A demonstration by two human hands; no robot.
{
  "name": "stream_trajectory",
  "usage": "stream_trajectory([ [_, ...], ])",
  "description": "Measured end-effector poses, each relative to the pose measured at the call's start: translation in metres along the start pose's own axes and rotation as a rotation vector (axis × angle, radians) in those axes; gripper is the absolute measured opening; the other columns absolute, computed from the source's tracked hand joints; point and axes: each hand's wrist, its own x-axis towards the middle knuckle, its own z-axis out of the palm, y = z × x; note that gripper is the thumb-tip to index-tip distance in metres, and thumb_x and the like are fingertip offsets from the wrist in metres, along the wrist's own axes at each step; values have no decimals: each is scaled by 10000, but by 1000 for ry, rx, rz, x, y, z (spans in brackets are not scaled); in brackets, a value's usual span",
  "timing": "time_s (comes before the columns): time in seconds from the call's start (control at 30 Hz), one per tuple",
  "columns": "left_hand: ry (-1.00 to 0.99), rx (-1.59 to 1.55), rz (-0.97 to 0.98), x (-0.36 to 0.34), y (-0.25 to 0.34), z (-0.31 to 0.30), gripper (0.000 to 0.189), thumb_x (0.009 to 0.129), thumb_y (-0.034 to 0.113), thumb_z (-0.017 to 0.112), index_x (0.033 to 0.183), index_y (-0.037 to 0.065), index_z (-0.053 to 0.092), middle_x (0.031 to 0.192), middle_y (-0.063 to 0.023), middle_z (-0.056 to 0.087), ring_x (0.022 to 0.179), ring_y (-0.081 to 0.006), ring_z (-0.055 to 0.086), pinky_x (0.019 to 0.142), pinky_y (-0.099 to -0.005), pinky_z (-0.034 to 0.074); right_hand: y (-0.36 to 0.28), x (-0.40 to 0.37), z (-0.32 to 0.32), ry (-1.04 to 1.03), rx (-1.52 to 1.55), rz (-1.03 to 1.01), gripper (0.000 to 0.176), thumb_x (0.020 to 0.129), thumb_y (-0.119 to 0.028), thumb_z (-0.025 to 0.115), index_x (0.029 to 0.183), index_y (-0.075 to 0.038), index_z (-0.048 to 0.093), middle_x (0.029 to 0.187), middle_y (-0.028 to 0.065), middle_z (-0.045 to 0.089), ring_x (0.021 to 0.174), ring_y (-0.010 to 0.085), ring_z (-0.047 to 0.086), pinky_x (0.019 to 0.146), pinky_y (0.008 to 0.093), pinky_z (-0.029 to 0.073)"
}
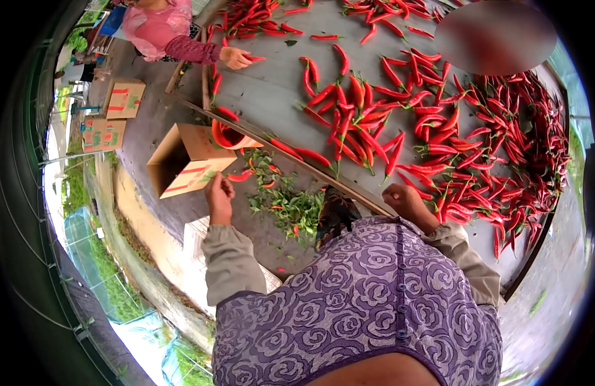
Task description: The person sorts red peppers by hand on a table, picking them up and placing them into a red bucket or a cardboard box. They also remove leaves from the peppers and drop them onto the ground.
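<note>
Seen from the head camera, glossy tapering red chillies (439, 141) with green stems lie heaped over a smooth grey tabletop (271, 90) edged by a thin wooden rim (349, 193). The left hand (219, 196), in a drab cloth sleeve, has its fingers bunched closed on a small curved red chilli (239, 175), held past the table's edge above a loose pile of crumpled green leaves and stems (288, 207) on the rough grey ground. Just beyond stand an open brown cardboard box (181, 161) and a round orange plastic bowl (236, 137) beside it. The right hand (406, 201) sits at the near rim, just beside the chillies, fingers curled shut; what they enclose is hidden. Across the table, a person in a pink top (157, 26) touches a single chilli with one hand (235, 58). Flat printed cartons (125, 98) lie on the ground, with greenery beyond
</note>
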Motion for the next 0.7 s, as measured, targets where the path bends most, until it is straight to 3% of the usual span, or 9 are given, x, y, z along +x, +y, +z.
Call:
stream_trajectory([
  [0.1,-73,54,69,84,11,-47,252,974,321,553,833,112,539,681,-2,537,563,-112,492,486,-255,360,-6,-1,6,11,6,53,219,850,-206,637,924,-8,690,816,202,678,758,342,673,691,398,521],
  [0.13,-57,88,53,99,22,-48,241,963,355,563,961,115,538,799,-23,572,637,-132,529,550,-275,404,-8,-2,9,15,3,57,219,850,-206,637,924,-8,690,816,202,678,758,342,673,691,398,521],
  [0.17,-41,120,38,108,34,-45,306,951,389,573,1090,119,537,916,-45,606,710,-152,566,614,-296,447,-9,-2,11,17,17,74,207,850,-193,637,923,-7,688,813,201,677,759,335,676,695,393,523],
  [0.2,-2,214,-56,112,45,-42,529,918,426,607,1339,185,394,1206,-78,560,875,-216,606,759,-384,489,-10,-1,12,17,29,90,194,851,-180,636,922,-7,686,810,199,677,761,329,679,699,388,525],
  [0.3,198,546,-80,138,36,-35,666,898,424,633,1425,230,275,1307,-90,503,903,-255,621,795,-447,500,-15,-2,9,72,31,50,166,853,-150,634,927,-10,684,810,194,678,757,316,687,701,378,530],
  [0.5,26,462,172,87,-43,61,369,887,139,640,1231,48,539,1065,-77,614,892,-195,622,737,-329,522,14,-26,-27,316,-21,101,148,859,-131,636,955,-26,674,841,179,674,787,312,684,692,380,530],
  [0.57,-95,602,636,81,-113,102,392,869,85,642,1242,32,534,1071,-77,618,921,-202,614,775,-344,527,25,-40,-40,403,-33,107,147,858,-133,634,959,-32,672,843,176,672,785,320,678,688,384,527],
  [0.6,-163,650,613,43,-115,141,399,857,65,637,1242,25,541,1066,-98,630,941,-222,614,824,-350,521,28,-46,-46,452,-45,80,147,858,-134,633,963,-38,669,845,174,670,782,328,673,684,388,524],
  [0.7,-523,844,922,-58,-122,246,411,813,49,617,1219,15,563,1071,-171,617,987,-341,597,897,-413,492,44,-67,-56,467,-51,175,154,854,-170,619,950,-57,659,824,174,656,770,352,652,670,421,512],
])
